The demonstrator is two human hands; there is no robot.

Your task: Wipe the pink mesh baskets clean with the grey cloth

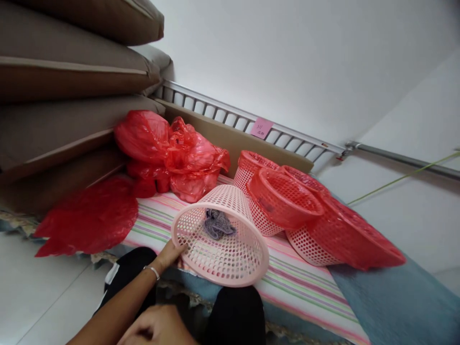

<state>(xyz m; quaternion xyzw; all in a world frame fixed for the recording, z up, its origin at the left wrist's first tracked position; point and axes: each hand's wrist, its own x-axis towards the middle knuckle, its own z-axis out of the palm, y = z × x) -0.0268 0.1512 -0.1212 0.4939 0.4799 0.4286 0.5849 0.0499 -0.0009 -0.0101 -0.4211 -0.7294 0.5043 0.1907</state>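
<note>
A pale pink mesh basket point(230, 258) lies tipped on its side on a striped cloth point(287, 282), its mouth towards me. A small purple knitted piece point(217, 224) shows inside it near the upper wall. My left hand point(170, 253), a thin bracelet on the wrist, grips the basket's rim at its left side with the fingers closed on it. My right hand point(158, 328) rests low over my lap, fingers curled; what they hold, if anything, is hidden.
Several red mesh baskets point(287, 201) lie nested and tipped to the right. Red plastic bags point(168, 153) are heaped at the back left, one flat red bag point(89, 218) beside brown cushions point(53, 81). A metal rail point(233, 115) runs along the white wall.
</note>
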